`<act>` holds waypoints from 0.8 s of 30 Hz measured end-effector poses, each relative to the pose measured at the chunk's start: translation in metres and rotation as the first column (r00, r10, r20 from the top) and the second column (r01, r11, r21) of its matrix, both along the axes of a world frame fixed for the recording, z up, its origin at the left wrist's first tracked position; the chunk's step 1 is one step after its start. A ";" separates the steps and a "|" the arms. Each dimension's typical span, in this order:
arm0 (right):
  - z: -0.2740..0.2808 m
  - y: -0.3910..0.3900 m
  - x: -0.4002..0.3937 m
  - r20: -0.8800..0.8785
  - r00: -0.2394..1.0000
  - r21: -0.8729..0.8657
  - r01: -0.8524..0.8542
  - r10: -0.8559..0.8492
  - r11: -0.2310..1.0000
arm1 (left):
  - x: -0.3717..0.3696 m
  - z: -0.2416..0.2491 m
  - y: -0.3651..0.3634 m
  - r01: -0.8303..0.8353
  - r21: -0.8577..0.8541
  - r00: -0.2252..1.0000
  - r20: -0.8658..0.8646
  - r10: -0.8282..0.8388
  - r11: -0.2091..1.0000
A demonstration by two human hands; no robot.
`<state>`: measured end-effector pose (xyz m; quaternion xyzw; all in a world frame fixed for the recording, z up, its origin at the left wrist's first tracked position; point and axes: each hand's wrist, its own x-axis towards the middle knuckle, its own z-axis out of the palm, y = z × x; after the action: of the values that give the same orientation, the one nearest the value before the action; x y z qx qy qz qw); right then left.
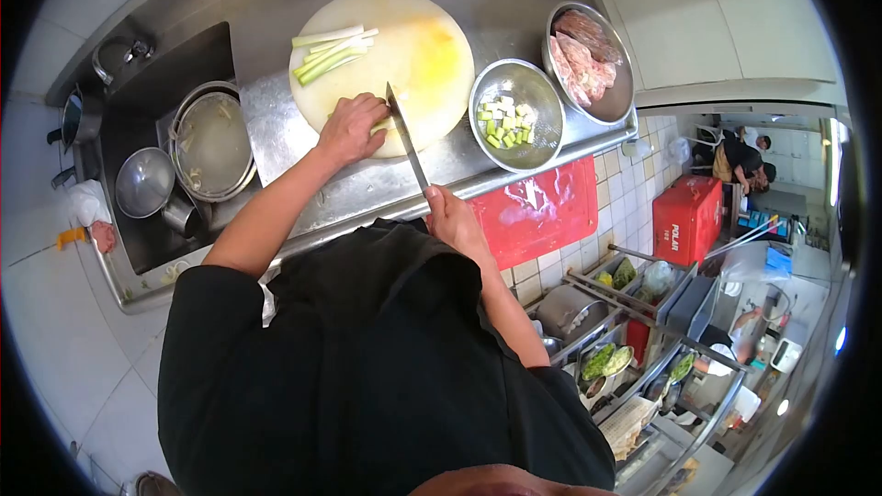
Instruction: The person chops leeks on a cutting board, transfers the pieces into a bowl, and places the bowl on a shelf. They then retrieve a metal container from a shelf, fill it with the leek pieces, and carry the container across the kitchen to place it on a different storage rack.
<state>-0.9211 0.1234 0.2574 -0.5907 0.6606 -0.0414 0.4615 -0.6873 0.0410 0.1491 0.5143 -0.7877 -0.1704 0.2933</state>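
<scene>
Steel counter (514, 0): left fingers (369, 106) curled together on a cutting board (395, 14), green stalks (333, 54) beyond them; right fingers (437, 203) gripped a knife (407, 140).

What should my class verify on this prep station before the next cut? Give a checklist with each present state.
1. Knife gripped by the right hand: ok.
2. Left hand safely away from the blade: not ok, fingers look very close.
3. Long stalks clear of the blade: ok, they lie at the far left.
4. Board secured against slipping: cannot tell.
5. Raw meat apart from the cut pieces: ok, separate bowls, though side by side.
</scene>
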 end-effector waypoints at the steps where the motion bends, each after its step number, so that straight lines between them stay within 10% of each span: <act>1: 0.003 -0.005 0.004 -0.027 1.000 0.045 -0.011 0.012 0.999 | 0.000 0.000 -0.001 -0.004 0.010 1.000 -0.009 0.004 1.000; 7: -0.030 -0.035 0.022 -0.004 0.996 -0.110 -0.092 0.092 0.990 | 0.001 -0.007 -0.004 0.000 -0.013 0.999 -0.054 -0.001 1.000; 24: 0.015 -0.016 0.019 0.041 0.999 0.124 0.015 -0.021 0.992 | 0.019 -0.006 0.013 0.016 -0.061 1.000 -0.003 -0.016 0.998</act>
<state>-0.9021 0.1076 0.2721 -0.5539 0.6574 -0.0170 0.5106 -0.6679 0.0536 0.1432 0.4985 -0.7961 -0.1497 0.3088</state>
